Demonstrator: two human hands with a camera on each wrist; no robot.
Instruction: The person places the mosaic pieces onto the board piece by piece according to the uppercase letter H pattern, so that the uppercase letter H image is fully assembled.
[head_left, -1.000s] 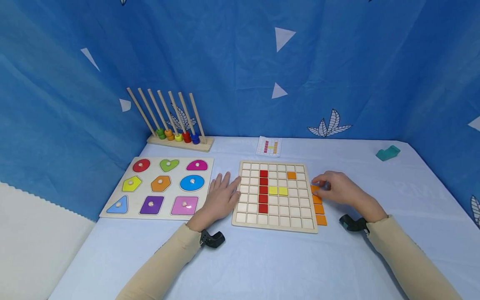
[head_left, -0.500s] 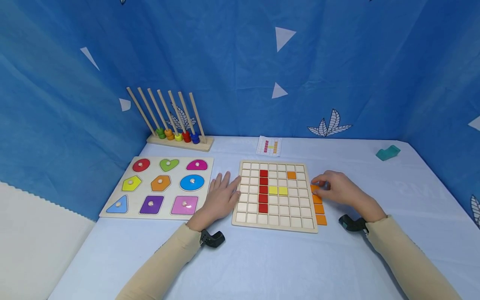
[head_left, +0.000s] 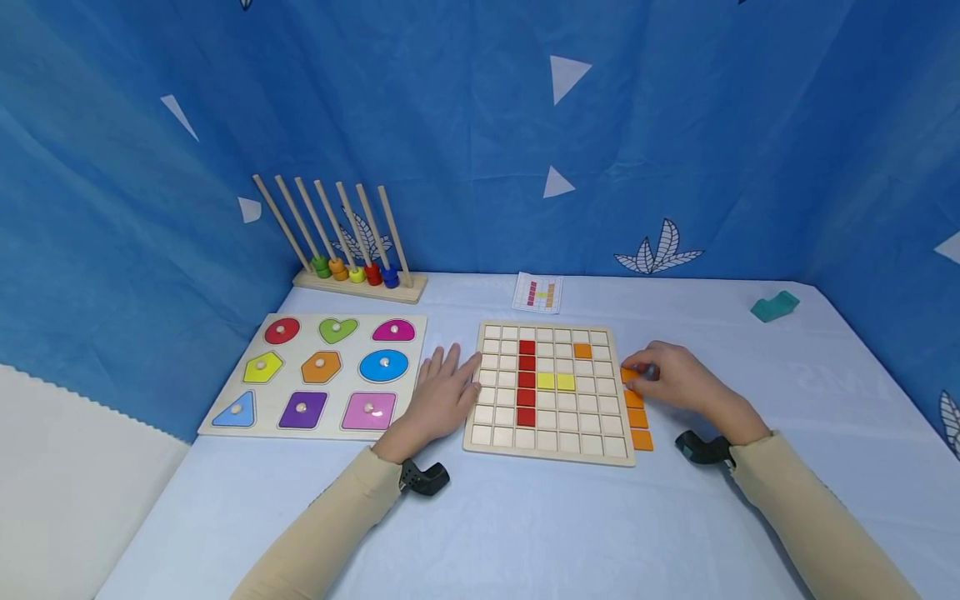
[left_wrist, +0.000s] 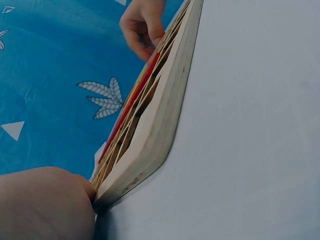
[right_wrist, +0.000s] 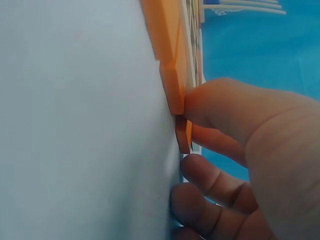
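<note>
Orange tiles [head_left: 638, 418] were lined up on the white table [head_left: 525, 533], in a row just along the right edge of the grid board [head_left: 547, 452]. The farthest orange tile [head_left: 629, 377] was held between the curled thumb and forefinger of the right hand [head_left: 678, 379], the tips set against it with barely any gap to spare; how firmly it was squeezed could not be told. Nothing was gripped by the left hand [head_left: 441, 393], which was laid flat, fingers straight and spread, against the board's left edge.

By their look in the right wrist view, the tiles could be judged thin, stiff and light, hardly fragile, with smooth faces that might be prone to slip. A grip across two opposite edges seemed best suited, since little purchase would be offered by the flat top. Because neighbours were set end to end, a tile could easily be nudged along with the one taken; the end of the row was therefore the more favourable place to take hold. The fingertips needed to be kept clear of the board's raised rim.
</note>
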